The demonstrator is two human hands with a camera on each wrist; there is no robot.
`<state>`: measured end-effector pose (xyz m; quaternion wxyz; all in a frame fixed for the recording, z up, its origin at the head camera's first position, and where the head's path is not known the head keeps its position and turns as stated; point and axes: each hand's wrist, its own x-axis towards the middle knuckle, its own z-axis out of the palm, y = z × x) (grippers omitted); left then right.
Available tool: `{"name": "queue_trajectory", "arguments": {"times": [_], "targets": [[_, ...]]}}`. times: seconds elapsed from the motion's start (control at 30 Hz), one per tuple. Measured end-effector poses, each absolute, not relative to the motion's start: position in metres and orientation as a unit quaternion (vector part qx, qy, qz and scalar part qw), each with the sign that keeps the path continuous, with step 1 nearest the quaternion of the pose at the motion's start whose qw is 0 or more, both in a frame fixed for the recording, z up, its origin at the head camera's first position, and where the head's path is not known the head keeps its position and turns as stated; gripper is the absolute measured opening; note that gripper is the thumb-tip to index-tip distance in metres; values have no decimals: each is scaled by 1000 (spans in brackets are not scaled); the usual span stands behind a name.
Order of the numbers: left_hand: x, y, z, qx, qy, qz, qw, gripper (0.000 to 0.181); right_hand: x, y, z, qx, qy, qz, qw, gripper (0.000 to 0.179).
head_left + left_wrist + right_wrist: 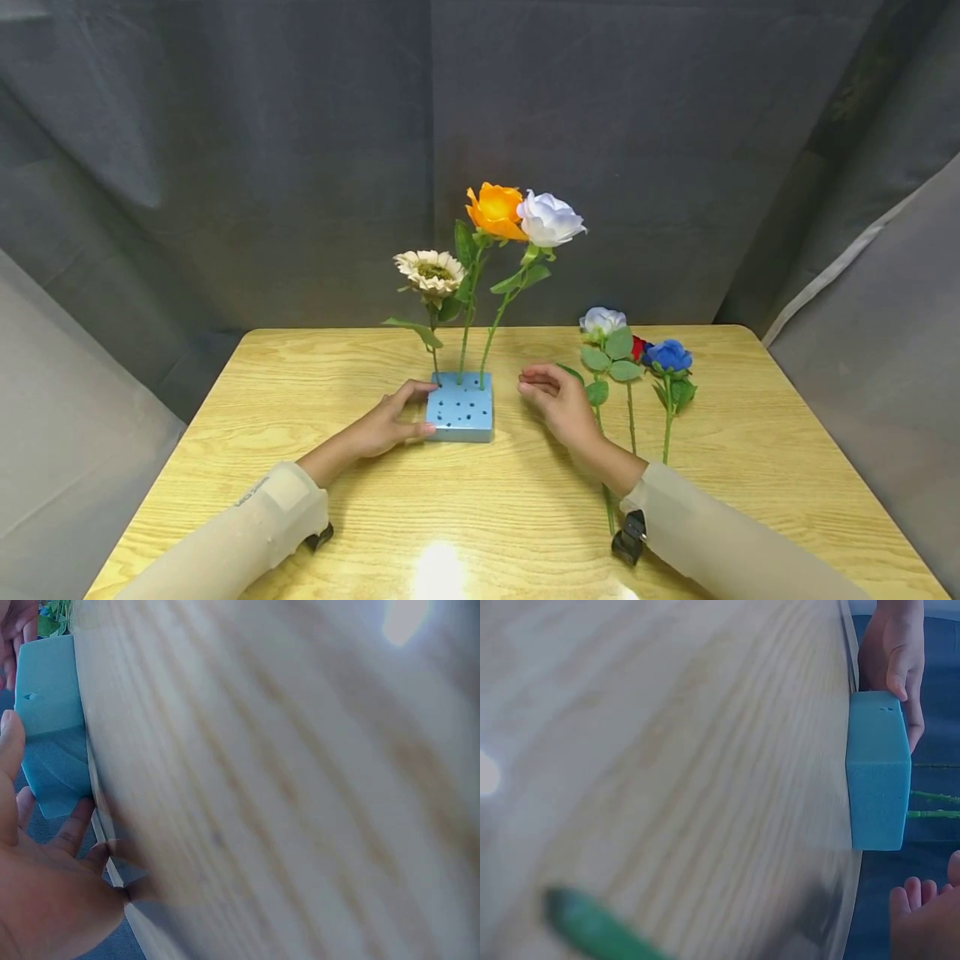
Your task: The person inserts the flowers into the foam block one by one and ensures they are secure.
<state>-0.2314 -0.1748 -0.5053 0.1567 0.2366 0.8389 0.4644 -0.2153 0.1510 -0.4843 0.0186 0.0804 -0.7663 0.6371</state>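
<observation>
Presently, the left hand (384,431) grips the left side of a holed blue block (460,434) on the table (375,525); a cream flower (433,271), orange flower (495,212) and white flower (552,221) stand in it. The right hand (564,410), empty, fingers loosely curved, hovers between the block and the loose flowers (670,357). Probably one insertion is done; next seems to call for picking another stem.

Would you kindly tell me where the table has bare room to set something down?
The table is bare left of the left hand, and in front of the blue block between the two sleeves. A narrower gap lies between block and right hand. It is crowded right of that hand, where loose flowers lie.
</observation>
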Motion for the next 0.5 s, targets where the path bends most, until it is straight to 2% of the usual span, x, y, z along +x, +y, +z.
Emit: {"name": "queue_trajectory", "arguments": {"times": [0.23, 0.5], "targets": [[-231, -174, -504, 236, 839, 465, 157, 64, -205, 167, -486, 64, -774, 630, 4, 32], [-230, -174, -503, 235, 839, 465, 159, 65, -192, 188, -486, 69, -773, 630, 19, 34]]}}
